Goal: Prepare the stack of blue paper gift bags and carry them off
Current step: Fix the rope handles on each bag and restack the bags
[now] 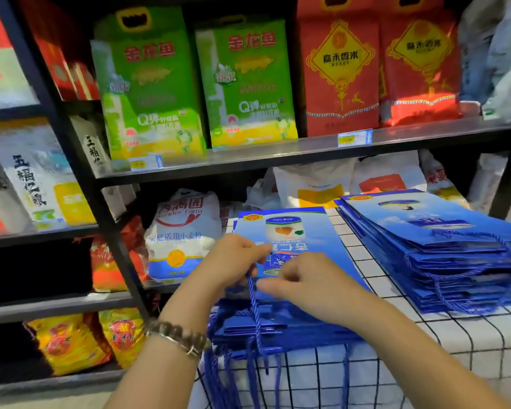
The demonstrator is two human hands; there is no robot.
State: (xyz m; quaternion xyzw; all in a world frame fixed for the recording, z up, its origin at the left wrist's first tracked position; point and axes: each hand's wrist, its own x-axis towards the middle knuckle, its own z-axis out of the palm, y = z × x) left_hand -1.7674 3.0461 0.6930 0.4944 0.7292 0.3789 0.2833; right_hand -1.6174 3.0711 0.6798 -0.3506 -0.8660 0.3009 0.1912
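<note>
Blue gift bags (295, 290) are lying flat in a stack at the front left corner of the checked table (455, 349). Both hands are resting on top: the left hand (233, 258) is pinching a blue cord (254, 308), and the right hand (304, 278) is curled, maybe gripping it too. A second stack (443, 249) is sitting along the right edge.

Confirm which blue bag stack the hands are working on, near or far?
The near stack, at the table's front edge: both hands pinch its blue cord handle. The far stack lies untouched to the right.
</note>
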